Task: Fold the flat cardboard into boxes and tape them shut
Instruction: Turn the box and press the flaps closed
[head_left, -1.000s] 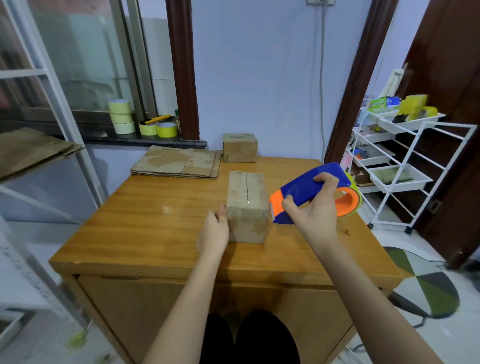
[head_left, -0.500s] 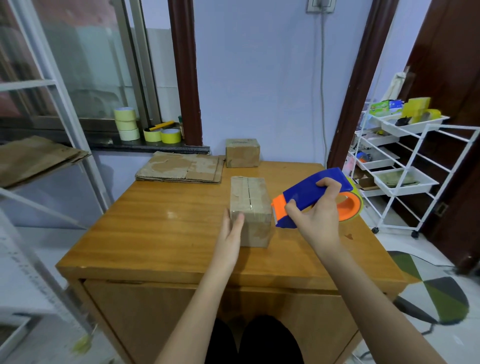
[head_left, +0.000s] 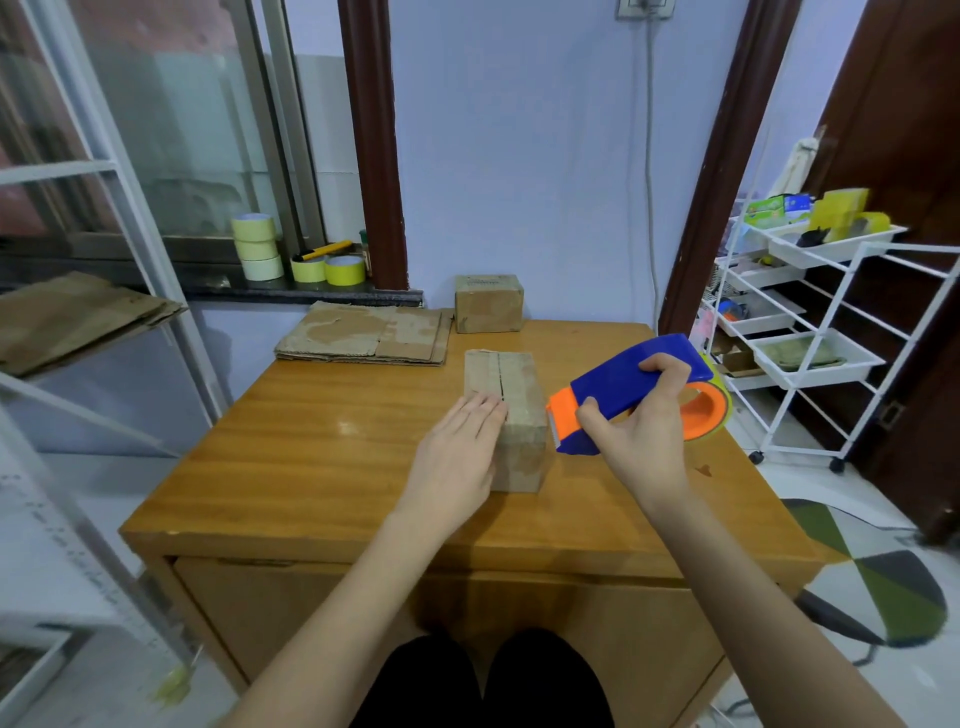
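A small folded cardboard box (head_left: 517, 395) stands mid-table, its top flaps meeting along a centre seam. My left hand (head_left: 457, 457) lies flat with fingers extended against the box's left side and near top corner. My right hand (head_left: 641, 431) grips a blue and orange tape dispenser (head_left: 634, 387) just right of the box, its orange mouth almost touching the box's right edge. A stack of flat cardboard (head_left: 366, 332) lies at the table's far left. A second closed box (head_left: 488, 303) sits at the back against the wall.
The wooden table (head_left: 311, 467) has its front edge near my knees. Tape rolls (head_left: 260, 247) and yellow rolls (head_left: 327, 269) sit on the window sill. More cardboard (head_left: 72, 317) rests on a left shelf. A white wire cart (head_left: 810, 332) stands at the right.
My left hand has opened from gripping the box's near left corner to lying flat along its side and top. The dispenser has dropped slightly and closed in on the box's right edge.
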